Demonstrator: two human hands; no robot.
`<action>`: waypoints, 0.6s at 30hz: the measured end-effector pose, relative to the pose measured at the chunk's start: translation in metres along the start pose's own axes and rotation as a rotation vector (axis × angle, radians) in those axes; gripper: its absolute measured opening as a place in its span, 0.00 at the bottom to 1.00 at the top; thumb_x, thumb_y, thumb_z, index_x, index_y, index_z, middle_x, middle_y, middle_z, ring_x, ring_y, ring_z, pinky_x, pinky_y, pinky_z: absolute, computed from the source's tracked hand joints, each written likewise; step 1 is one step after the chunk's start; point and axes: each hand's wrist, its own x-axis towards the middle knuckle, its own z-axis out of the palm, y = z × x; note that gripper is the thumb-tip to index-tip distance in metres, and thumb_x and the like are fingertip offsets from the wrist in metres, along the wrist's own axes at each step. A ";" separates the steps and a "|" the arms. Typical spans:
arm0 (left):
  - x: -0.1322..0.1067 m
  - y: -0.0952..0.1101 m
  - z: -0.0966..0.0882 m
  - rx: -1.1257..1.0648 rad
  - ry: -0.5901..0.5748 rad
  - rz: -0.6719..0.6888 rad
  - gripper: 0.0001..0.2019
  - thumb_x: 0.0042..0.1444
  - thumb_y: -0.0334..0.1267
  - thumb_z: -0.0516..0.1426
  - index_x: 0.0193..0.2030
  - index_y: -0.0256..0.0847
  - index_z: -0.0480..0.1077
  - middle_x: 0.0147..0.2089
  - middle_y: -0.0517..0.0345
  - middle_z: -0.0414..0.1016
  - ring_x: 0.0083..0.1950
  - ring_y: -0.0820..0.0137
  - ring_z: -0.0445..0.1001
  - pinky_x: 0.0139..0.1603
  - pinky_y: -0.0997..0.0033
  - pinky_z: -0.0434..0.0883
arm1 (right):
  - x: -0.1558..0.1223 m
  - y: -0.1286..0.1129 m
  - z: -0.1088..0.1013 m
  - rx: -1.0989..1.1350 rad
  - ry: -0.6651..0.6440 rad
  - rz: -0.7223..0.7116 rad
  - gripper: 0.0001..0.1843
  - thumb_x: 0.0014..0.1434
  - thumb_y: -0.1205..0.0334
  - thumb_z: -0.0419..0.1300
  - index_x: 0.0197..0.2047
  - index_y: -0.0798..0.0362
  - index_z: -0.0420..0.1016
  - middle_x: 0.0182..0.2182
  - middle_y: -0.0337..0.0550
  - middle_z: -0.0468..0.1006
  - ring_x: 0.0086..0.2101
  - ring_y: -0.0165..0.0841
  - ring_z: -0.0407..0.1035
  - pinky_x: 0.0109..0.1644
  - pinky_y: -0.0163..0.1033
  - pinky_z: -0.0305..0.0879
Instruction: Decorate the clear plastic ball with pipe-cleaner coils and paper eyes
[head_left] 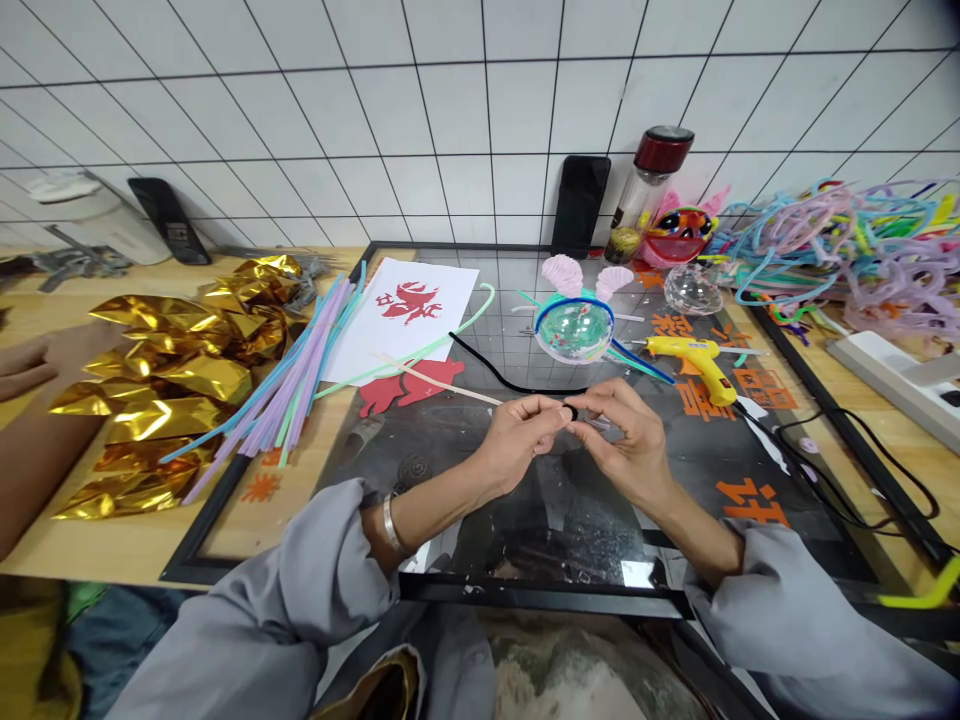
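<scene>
A black pipe cleaner (491, 370) runs in a curve from the red paper to my fingers, where its end forms a small dark curl. My left hand (521, 440) pinches this curl from the left. From the right, the fingertips of my right hand (626, 432) are closed on it too. Just beyond my hands lies a clear plastic dome (574, 332) with green inside, a blue rim and pink ears. A pale strip (457, 388) reaches towards my left hand; whether it touches is unclear.
A yellow glue gun (694, 362) with a black cord lies right. Left are a bundle of pastel pipe cleaners (300, 370), gold foil (180, 375) and another person's arm (45, 430). A glass bottle (637, 210), tangled pipe cleaners (810, 240) and a power strip (900, 385) stand behind.
</scene>
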 end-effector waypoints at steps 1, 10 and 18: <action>0.000 0.001 0.000 0.000 -0.002 -0.001 0.13 0.42 0.42 0.66 0.23 0.34 0.70 0.16 0.67 0.58 0.19 0.83 0.52 0.21 0.75 0.46 | 0.000 0.000 -0.001 0.002 0.007 0.003 0.12 0.58 0.61 0.61 0.46 0.48 0.76 0.34 0.42 0.72 0.33 0.32 0.68 0.35 0.39 0.67; -0.001 0.002 -0.002 -0.013 -0.042 -0.006 0.14 0.42 0.43 0.67 0.25 0.33 0.71 0.17 0.67 0.58 0.20 0.83 0.52 0.22 0.76 0.47 | -0.001 0.005 -0.003 0.021 0.000 -0.020 0.11 0.57 0.64 0.62 0.44 0.50 0.76 0.33 0.41 0.72 0.34 0.31 0.68 0.35 0.38 0.67; 0.001 0.001 -0.005 -0.125 -0.020 -0.078 0.19 0.47 0.51 0.62 0.29 0.33 0.70 0.22 0.62 0.63 0.21 0.81 0.58 0.21 0.77 0.51 | 0.001 0.004 -0.003 0.027 0.018 0.011 0.10 0.56 0.64 0.63 0.43 0.49 0.76 0.33 0.41 0.73 0.33 0.31 0.68 0.35 0.38 0.67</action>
